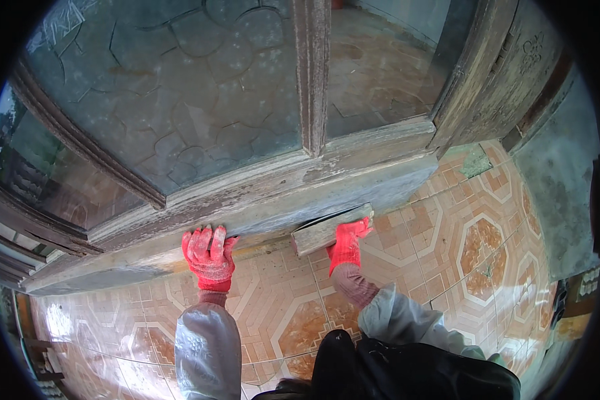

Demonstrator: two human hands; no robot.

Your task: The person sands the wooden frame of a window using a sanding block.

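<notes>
My left hand [210, 257], in a red rubber-coated glove, rests with its fingers apart on the low cement ledge [260, 217] under the window frame. My right hand [349, 241], in a matching glove, is closed on a rectangular plastering trowel [327, 231]. Grey and smeared with cement, the trowel lies tilted against the ledge's front face, with a dark gap along its upper edge. My right fingers curl at its right end, and the handle is mostly hidden. Around the trowel the ledge shows a smooth grey surface that looks damp.
A weathered wooden frame [313, 87] with glass panes [207, 80] rises above the ledge. Patterned orange and cream floor tiles [480, 247] spread below. A broken greenish patch [475, 162] marks the tiles near the right post. My dark-clad knees [407, 367] are close to my right forearm.
</notes>
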